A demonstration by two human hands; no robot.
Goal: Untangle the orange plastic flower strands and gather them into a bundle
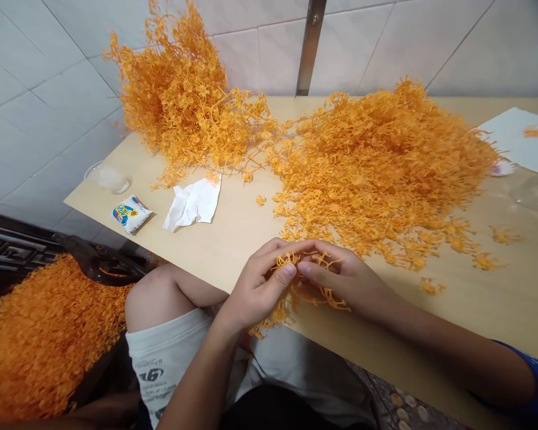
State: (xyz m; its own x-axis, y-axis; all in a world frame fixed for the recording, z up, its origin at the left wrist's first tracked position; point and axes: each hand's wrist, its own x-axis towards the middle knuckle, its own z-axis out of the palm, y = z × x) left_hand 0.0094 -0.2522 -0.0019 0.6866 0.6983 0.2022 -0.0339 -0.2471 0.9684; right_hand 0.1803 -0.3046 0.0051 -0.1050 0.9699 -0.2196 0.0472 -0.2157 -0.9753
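I have both hands close together at the near edge of the table, with the thumb tips almost meeting. The left hand pinches orange strands between thumb and fingers. The right hand is curled in from the other side, its thumb bent toward its fingers, with more of the strands caught there. The fingers cover much of this, so I can't say for sure whether both hands grip one piece or two. Loose ends hang below the hands, over the table edge.

Just beyond the fingers I see a wide orange heap spread over the table. To its left a taller bunch stands against the wall, its lower sprays reaching the heap. In front of the bunch lies a crumpled tissue, then a small packet, with a clear cup near the corner. A white sheet lies at far right. Below the table, at left, I see another orange pile.
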